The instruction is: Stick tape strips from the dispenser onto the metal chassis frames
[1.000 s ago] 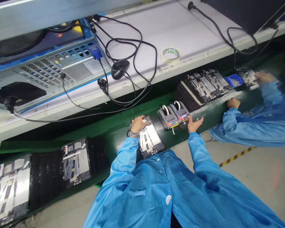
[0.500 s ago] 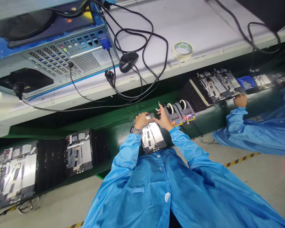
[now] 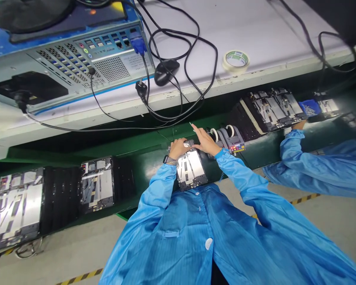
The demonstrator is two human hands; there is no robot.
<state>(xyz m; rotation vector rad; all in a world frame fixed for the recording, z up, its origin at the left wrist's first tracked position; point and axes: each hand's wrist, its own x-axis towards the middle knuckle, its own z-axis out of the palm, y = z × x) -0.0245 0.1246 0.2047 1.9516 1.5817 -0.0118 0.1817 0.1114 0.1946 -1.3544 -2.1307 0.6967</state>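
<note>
The hands are close together: the left hand (image 3: 177,148) rests on a black-framed silver metal panel (image 3: 191,170) on the dark green conveyor belt (image 3: 154,158), the open right hand (image 3: 206,144) just beside it.

A tablet frame (image 3: 190,170) lay on the belt (image 3: 150,166) before the person, with tape dispensers (image 3: 233,139) at two o'clock and another frame (image 3: 97,184) at nine o'clock. Behind the belt, on the bench (image 3: 255,31), a mouse (image 3: 166,72) sat left of a tape roll (image 3: 236,61).
</note>
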